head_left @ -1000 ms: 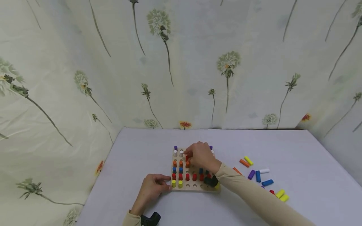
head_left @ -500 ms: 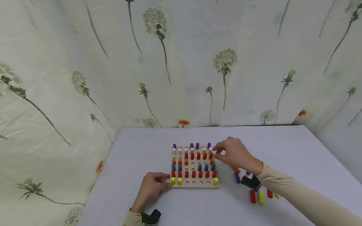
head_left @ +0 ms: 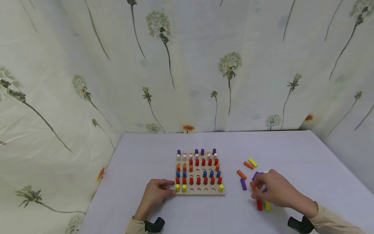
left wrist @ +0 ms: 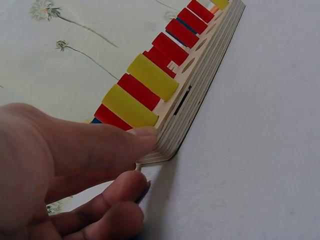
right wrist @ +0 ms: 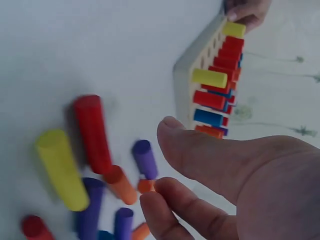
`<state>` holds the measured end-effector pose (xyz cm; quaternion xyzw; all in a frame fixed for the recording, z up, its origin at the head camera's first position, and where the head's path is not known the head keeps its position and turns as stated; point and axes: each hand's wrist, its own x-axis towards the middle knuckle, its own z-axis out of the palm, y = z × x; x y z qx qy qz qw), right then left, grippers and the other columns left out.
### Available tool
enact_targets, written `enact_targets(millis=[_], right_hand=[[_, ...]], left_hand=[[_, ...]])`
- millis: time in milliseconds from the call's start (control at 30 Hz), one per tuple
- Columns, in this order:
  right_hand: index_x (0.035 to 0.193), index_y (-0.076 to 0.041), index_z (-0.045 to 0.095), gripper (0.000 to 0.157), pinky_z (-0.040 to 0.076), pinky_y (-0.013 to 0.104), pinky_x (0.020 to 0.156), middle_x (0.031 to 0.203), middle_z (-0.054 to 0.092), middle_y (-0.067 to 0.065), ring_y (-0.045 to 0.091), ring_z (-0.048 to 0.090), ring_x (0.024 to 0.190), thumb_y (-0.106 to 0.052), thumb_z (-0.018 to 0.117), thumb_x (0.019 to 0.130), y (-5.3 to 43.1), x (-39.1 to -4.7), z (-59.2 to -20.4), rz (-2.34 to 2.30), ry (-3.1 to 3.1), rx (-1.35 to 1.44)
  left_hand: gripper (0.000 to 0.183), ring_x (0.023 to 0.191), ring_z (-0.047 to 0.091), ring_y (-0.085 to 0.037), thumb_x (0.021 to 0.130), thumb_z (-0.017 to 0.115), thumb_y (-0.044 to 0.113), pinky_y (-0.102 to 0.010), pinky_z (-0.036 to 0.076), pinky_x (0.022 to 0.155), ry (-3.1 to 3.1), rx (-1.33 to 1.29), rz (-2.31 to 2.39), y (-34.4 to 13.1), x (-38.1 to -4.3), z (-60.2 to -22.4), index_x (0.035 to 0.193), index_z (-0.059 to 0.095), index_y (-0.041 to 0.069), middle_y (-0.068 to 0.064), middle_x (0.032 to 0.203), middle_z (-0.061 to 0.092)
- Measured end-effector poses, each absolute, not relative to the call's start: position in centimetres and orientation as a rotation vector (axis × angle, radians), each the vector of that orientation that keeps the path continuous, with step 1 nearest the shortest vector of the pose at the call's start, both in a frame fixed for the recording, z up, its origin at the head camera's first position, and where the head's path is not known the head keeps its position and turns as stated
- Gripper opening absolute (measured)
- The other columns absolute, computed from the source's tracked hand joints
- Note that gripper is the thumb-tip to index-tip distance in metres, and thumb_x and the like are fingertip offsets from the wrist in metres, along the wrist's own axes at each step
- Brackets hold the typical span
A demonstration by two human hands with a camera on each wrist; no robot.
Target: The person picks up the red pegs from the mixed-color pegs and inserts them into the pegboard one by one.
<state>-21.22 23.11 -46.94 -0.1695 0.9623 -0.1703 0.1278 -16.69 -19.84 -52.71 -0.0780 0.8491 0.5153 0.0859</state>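
A wooden pegboard (head_left: 201, 194) lies on the table with rows of purple, white, red, orange, blue and yellow pegs standing in it; several holes show bare. My left hand (head_left: 155, 195) holds its near left corner, the thumb (left wrist: 142, 140) at the edge beside a yellow peg (left wrist: 131, 106). Over the loose pegs to the right hovers my right hand (head_left: 277, 191), thumb and fingers apart with nothing between them in the right wrist view. An orange peg (right wrist: 120, 185) lies by its fingertips, near a red peg (right wrist: 93, 132) and a purple peg (right wrist: 145, 159).
More loose pegs lie on the white table (head_left: 140, 156), among them a yellow peg (head_left: 252, 162) and an orange peg (head_left: 248, 165) farther back. Flowered cloth (head_left: 198, 65) hangs behind and along the sides. The right hand covers part of the loose pile.
My right hand has left the pegboard and moved right and nearer, over the loose pegs. A red row once covered by it is now visible. My left hand stays at the corner.
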Motion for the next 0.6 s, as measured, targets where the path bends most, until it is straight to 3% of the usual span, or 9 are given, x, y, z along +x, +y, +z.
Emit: enact_targets(millis=[267,600], right_hand=[[0.089,-0.023,0.076,0.032,0.039,0.03,0.073,0.076,0.065,-0.013,0.015,0.048,0.085,-0.04,0.098,0.072,23.8,-19.6,-49.5,-0.497,2.831,-0.377],[0.088,-0.024,0.078,0.027,0.037,0.032,0.072,0.075,0.067,-0.014,0.017,0.047,0.085,-0.04,0.096,0.074,22.9,-19.0,-50.5,-0.468,2.861,-0.324]], left_hand=[[0.033,0.072,0.056,-0.016,0.08,0.091,0.011,-0.028,0.042,0.061,2.522,-0.236,1.551,-19.8,-16.8,-52.9,0.111,0.083,0.007,-0.001,0.078,0.069],[0.031,0.071,0.055,-0.015,0.079,0.091,0.009,-0.028,0.041,0.061,2.544,-0.224,1.548,-19.9,-16.9,-53.0,0.11,0.083,0.006,0.001,0.075,0.068]])
